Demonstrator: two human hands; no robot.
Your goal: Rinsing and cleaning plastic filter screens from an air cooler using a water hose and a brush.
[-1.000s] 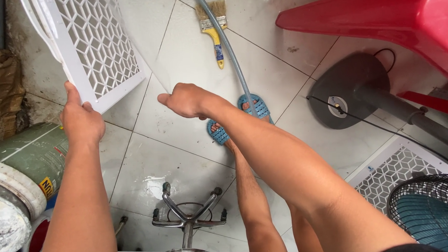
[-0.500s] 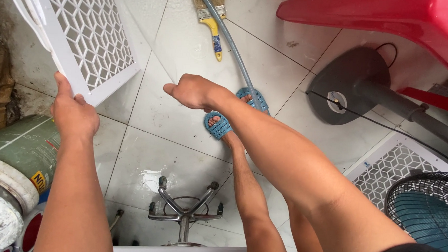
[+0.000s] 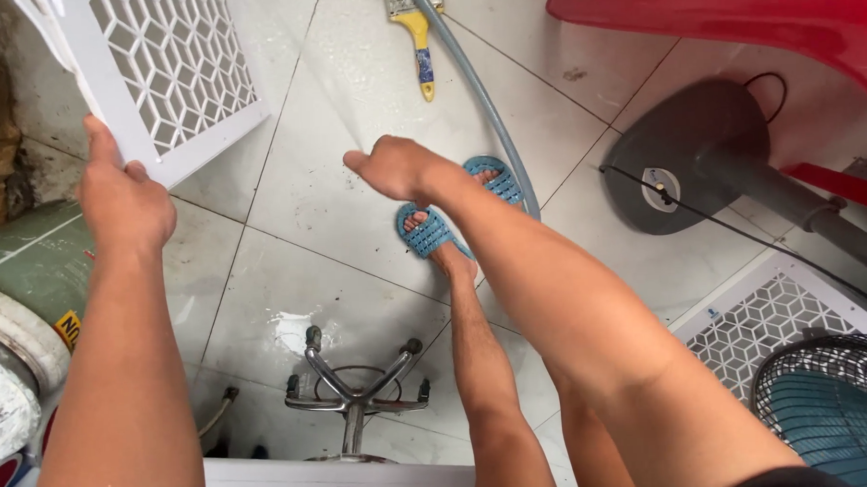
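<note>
Panel: a white lattice panel [image 3: 173, 75] with a honeycomb cut-out pattern, tilted in the upper left of the frame, its lower corner pointing toward the centre.
Left hand: the left hand [image 3: 125, 201] grips the panel's lower left edge, thumb up along the frame and fingers curled behind it.
Right hand: the right hand [image 3: 397, 168] hangs mid-frame over the floor, apart from the panel, fingers loosely curled on nothing, thumb pointing left.
Feet: two blue slotted sandals [image 3: 428, 229] just below and right of the right hand, legs running down to the lower edge.
Floor: pale glossy tiles [image 3: 323, 113], wet-looking in patches.
Hose: a grey hose [image 3: 481, 93] runs from top centre down to the sandals.
Brush: a yellow-handled paintbrush [image 3: 417, 33] lies at top centre, just left of the hose.
Metal stand: a chrome star-shaped base [image 3: 352, 386] at bottom centre.
Fan parts: a dark round fan base [image 3: 685, 153] at right; a teal fan in a wire cage [image 3: 833, 417] at lower right.
Second panel: another white lattice panel [image 3: 772, 313] on the floor beside the fan.
Chair: a red plastic seat [image 3: 752, 12] in the upper right.
</note>
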